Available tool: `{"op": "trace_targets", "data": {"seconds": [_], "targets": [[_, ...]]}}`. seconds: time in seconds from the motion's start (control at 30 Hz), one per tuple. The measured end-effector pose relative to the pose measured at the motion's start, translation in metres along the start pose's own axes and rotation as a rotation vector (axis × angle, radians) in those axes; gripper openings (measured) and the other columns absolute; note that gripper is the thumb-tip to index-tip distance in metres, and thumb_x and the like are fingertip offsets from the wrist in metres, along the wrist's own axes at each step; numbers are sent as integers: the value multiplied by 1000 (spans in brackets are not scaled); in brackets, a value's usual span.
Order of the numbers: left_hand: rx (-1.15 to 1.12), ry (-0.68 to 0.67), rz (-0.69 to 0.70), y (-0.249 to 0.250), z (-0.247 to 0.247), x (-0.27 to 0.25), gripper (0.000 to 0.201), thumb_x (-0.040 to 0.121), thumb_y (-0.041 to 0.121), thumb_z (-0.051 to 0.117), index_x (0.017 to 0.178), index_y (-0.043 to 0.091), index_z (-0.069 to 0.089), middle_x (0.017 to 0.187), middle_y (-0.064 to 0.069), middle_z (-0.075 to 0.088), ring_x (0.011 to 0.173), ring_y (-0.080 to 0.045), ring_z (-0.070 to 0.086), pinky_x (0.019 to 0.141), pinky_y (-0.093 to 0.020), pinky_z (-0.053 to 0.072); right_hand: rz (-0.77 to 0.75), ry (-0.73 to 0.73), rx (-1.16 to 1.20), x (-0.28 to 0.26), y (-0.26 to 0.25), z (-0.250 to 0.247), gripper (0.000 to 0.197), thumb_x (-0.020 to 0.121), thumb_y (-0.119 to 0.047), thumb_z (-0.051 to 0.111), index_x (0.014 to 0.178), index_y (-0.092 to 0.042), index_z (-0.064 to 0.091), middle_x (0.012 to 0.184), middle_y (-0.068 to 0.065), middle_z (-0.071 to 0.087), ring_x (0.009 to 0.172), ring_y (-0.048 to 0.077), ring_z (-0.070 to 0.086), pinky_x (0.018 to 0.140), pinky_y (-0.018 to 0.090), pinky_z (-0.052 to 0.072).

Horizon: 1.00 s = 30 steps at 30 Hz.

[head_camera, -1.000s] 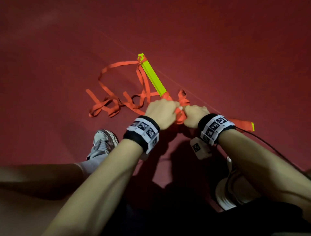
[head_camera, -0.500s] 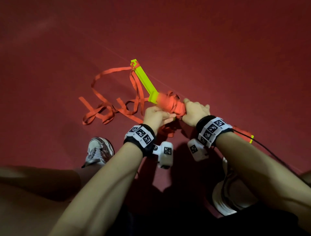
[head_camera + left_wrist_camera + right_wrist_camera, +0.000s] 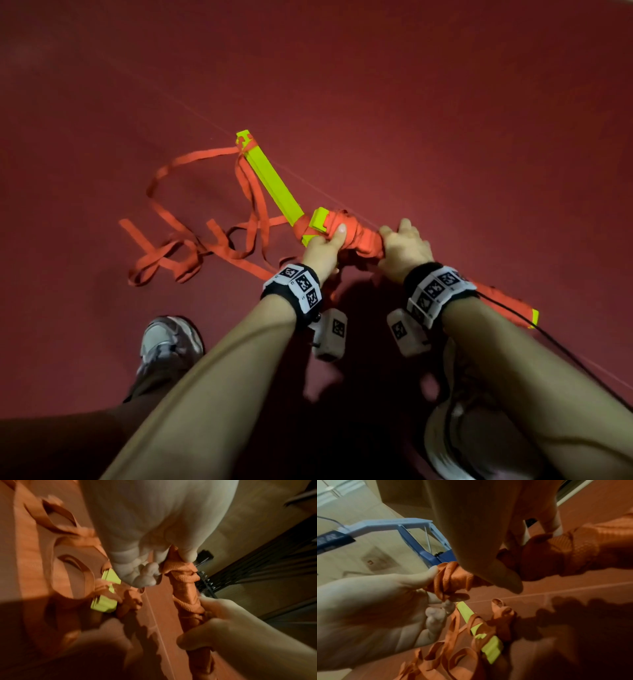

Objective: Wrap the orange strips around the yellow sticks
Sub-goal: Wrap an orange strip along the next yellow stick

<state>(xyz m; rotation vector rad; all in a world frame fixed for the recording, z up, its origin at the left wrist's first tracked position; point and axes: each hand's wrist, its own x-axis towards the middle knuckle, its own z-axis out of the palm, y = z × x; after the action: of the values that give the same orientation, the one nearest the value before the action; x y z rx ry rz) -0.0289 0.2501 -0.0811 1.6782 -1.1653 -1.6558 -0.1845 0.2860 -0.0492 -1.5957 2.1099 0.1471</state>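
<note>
Item, part wrapped: we grip the bundle (image 3: 356, 236) of sticks, left hand (image 3: 323, 248) and right hand (image 3: 404, 250) fingers curled round its orange wraps; one stick (image 3: 270, 181) bare, loose strips (image 3: 191, 246) on floor, left.

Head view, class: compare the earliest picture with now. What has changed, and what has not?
Both hands have rolled the wrapped bundle further along. The left hand now grips its yellow end; the right hand keeps its grip. The bare yellow stick and loose orange strips still lie on the floor.
</note>
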Motion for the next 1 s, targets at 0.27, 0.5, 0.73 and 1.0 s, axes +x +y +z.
{"op": "trace_targets", "data": {"seconds": [0.27,0.5,0.73,1.0], "targets": [[-425,35,-218,3,40,71,29,93,15,74,74,10,51,66,-5,46,57,-11,47,45,-18,52,116,14,-25,52,32,17,59,80,-22,70,135,-20,49,124,10,40,124,35,43,99,55,44],[-592,39,-318,5,59,133,20,107,4,40,121,-8,47,91,-19,57,75,-30,67,83,-47,59,201,-15,-28,112,53,29,66,82,-24,70,143,-25,44,131,11,38,126,36,43,102,56,42],[-352,-37,-337,-11,68,147,27,108,5,38,87,1,54,82,-17,56,75,-32,64,85,-47,55,221,44,-76,136,68,44,63,89,-38,69,145,-25,43,131,13,45,126,37,42,102,54,39],[-280,113,-123,-23,9,121,26,102,3,45,84,12,62,62,-6,62,40,-12,60,38,-21,45,45,227,-36,123,10,41,47,80,-22,64,124,-9,56,124,19,49,114,41,46,91,51,41]]}}
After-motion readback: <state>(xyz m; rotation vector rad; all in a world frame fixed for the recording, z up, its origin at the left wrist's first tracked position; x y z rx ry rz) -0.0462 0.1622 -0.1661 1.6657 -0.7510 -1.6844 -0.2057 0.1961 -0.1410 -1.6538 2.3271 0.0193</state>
